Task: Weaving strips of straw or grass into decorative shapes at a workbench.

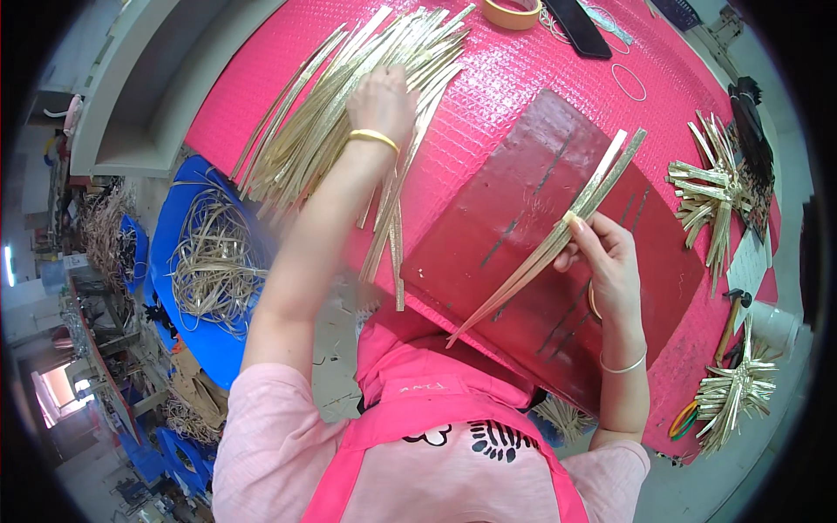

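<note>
Hands sorting pale straw strips on a pink worktop (523,61)

The left hand (381,100) rests on the strip pile (349,113); the right hand (606,257) pinches a small strip bundle (558,235).

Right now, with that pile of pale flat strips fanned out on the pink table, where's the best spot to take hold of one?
Grip a strip from the pile of strips at its near end, where the strips splay apart towards the table edge. Come in from above, beside the left hand. Farther up they overlap tightly. This is a judgement from how they lie.
</note>
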A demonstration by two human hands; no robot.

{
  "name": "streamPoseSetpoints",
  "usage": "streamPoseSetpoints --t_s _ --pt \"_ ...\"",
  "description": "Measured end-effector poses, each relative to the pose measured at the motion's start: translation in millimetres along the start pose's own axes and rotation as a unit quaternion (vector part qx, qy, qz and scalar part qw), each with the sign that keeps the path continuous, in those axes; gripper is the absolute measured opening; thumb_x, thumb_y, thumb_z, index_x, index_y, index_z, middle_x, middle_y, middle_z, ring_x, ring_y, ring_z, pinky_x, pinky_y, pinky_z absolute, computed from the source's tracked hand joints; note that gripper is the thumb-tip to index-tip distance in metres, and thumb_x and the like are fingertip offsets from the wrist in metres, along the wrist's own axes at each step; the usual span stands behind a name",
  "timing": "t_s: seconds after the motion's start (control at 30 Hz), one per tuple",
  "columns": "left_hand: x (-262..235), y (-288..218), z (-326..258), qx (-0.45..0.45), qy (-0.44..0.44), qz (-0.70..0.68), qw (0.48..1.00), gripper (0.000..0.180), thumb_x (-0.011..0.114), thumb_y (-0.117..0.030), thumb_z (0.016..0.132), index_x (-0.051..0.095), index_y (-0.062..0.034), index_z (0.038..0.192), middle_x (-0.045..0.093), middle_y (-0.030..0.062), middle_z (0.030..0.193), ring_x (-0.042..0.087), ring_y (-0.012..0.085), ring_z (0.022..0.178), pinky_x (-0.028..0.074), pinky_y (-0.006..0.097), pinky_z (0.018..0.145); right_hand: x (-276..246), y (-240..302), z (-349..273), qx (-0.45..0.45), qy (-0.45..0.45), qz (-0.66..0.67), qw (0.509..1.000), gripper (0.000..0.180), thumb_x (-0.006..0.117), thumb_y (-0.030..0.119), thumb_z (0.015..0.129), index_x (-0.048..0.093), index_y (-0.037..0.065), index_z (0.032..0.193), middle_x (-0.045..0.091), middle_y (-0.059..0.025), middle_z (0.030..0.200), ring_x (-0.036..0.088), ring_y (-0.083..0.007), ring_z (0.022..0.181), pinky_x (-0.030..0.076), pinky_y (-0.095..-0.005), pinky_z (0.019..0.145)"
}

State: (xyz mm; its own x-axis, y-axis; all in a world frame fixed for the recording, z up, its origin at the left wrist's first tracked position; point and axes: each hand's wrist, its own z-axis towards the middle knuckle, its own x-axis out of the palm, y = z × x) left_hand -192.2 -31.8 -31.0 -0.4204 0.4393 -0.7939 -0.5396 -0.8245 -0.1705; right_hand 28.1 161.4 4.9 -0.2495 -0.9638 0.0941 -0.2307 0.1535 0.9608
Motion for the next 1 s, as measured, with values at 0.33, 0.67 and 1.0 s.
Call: streamPoseSetpoints --t_s 0.33,0.67,1.0 --pt "-35 -67 -37 0.072 0.257 -0.147 0.952 0.016 0.057 -0.019 0.075 0.057 -0.0039 0.069 0.057 0.0109 0.067 0.056 0.0257 0.056 0.044 0.036 0.052 -8 -3 -13 0.003 0.019 0.014 1.0 0.018 0.05 0.015 0.084 0.056 -0.003 0.084 0.056 -0.0039 0.068 0.053 -0.0075 0.055 0.043 -0.0182 0.051" --pt "-9 -40 -15 -0.083 0.474 -0.313 0.819 0.017 0.061 -0.016 0.073 0.059 0.0008 0.076 0.058 0.006 0.064 0.055 0.0115 0.06 0.044 0.024 0.054 -8 -8 -25 0.014 0.018 0.05 0.998 0.017 0.052 0.014 0.082 0.055 -0.002 0.086 0.057 -0.0045 0.069 0.053 -0.008 0.056 0.043 -0.0177 0.051" --pt "-26 -43 -25 -0.117 0.521 -0.399 0.746 0.021 0.066 -0.014 0.07 0.048 -0.0047 0.067 0.054 0.0012 0.063 0.049 0.0062 0.055 0.036 0.019 0.046 -2 -12 -28 0.028 0.036 0.039 0.998 0.017 0.052 0.013 0.082 0.055 -0.003 0.086 0.057 -0.0056 0.07 0.054 -0.0086 0.057 0.044 -0.0188 0.052"
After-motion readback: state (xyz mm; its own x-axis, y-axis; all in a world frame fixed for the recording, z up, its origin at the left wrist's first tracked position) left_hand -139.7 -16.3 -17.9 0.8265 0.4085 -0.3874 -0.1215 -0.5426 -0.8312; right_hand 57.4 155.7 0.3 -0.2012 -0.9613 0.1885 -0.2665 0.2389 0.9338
